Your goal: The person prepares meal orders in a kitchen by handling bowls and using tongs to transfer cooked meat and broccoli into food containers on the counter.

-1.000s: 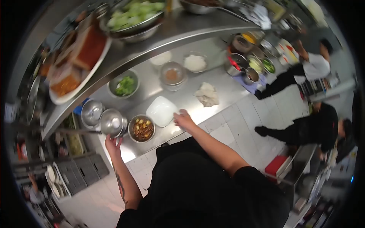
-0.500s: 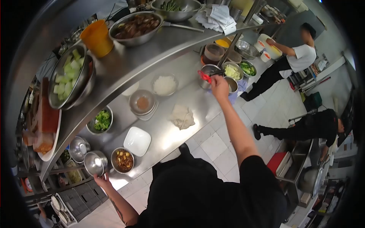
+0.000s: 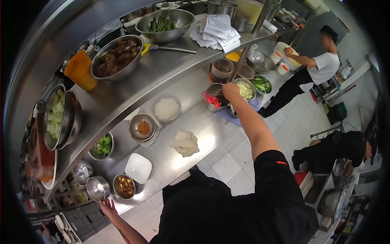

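Observation:
My left hand (image 3: pixel 108 209), its fingers apart, is at the near rim of a stack of metal bowls (image 3: pixel 98 189); it may touch the rim. Beside the stack stands a metal bowl of brown, chunky food in sauce (image 3: pixel 124 186). My right hand (image 3: pixel 230 91) reaches over a metal container (image 3: pixel 214 109) at the far side of the counter. Its fingers look curled but are mostly hidden, and what they hold cannot be made out. A tool with red looped handles, like scissors (image 3: pixel 211 99), leans in that container. A bowl of cut pale vegetables (image 3: pixel 244 89) stands just beyond the hand.
A white square dish (image 3: pixel 138 168), a beige cloth (image 3: pixel 185 143), a bowl of orange-brown powder (image 3: pixel 143 127) and a bowl of white granules (image 3: pixel 166 108) lie on the counter. An overhead shelf (image 3: pixel 134 87) holds food bowls. Two co-workers (image 3: pixel 325 59) stand at the right.
The red-handled tool, at my right fingers before, now sits lower in the metal container. My left hand has slid slightly down beside the bowl stack. The view has shifted.

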`<state>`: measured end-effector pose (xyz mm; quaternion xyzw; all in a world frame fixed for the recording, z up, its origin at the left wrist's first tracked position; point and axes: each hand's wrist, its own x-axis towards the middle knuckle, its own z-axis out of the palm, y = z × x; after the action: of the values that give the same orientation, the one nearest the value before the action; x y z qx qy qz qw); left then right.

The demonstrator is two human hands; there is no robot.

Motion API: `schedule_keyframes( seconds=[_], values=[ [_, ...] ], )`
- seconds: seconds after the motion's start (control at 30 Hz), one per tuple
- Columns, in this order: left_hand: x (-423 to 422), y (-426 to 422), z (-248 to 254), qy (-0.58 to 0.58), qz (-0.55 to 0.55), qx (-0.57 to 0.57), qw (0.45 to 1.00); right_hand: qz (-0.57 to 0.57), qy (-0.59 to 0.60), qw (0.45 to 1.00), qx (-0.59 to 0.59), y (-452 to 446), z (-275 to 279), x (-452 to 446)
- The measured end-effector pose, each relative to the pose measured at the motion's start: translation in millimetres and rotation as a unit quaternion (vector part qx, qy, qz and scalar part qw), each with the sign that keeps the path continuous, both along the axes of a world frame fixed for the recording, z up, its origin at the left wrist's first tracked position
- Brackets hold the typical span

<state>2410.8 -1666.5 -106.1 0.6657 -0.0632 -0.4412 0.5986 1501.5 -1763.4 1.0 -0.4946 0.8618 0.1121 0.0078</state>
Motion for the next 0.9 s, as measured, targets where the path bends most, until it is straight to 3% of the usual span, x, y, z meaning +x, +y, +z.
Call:
schedule_keyframes(
  seconds=[0.27, 0.4, 0.47, 0.5, 0.57, 0.6, 0.7, 0.73, 0.8, 0.83, 0.9],
  values=[
    [14.4, -4.2, 2.2, -0.008, -0.024, 0.002, 1.000, -0.028, -0.039, 0.999, -0.016, 7.3, 3.7, -13.0],
    [10.6, 2.5, 16.8, -0.051, -0.050, 0.008, 0.997, -0.031, -0.022, 0.998, -0.056, 30.0, 53.0, 1.5],
    [10.8, 8.1, 22.5, -0.076, -0.062, 0.000, 0.995, 0.019, -0.103, 0.961, -0.255, 43.2, 56.2, -20.8],
    [12.5, 10.3, 23.5, -0.102, -0.069, -0.004, 0.992, 0.020, -0.103, 0.962, -0.253, 49.4, 57.3, -26.5],
    [11.6, 14.0, 29.9, -0.139, -0.075, -0.008, 0.987, 0.014, -0.253, 0.922, -0.294, 60.0, 60.6, -37.6],
    [12.3, 14.6, 31.0, -0.138, -0.072, -0.007, 0.988, 0.017, -0.254, 0.922, -0.292, 66.2, 52.2, -44.7],
    [20.0, 20.9, 30.4, -0.161, -0.077, -0.032, 0.983, -0.009, -0.033, 0.992, -0.118, 80.8, -10.6, -79.8],
    [25.3, 19.2, 29.4, -0.162, -0.075, -0.033, 0.983, -0.007, -0.033, 0.992, -0.119, 85.9, -3.3, -65.5],
    [32.9, 24.8, 23.5, -0.235, -0.040, -0.038, 0.971, -0.018, -0.251, 0.892, -0.376, 92.9, 10.5, -36.9],
    [29.7, 31.6, 25.5, -0.236, -0.034, -0.032, 0.971, -0.030, -0.123, 0.946, -0.298, 94.7, 2.2, -41.2],
    [27.7, 36.1, 29.5, -0.317, 0.007, -0.078, 0.945, -0.091, -0.064, 0.966, -0.235, 111.5, -10.6, -40.5]
  ],
)
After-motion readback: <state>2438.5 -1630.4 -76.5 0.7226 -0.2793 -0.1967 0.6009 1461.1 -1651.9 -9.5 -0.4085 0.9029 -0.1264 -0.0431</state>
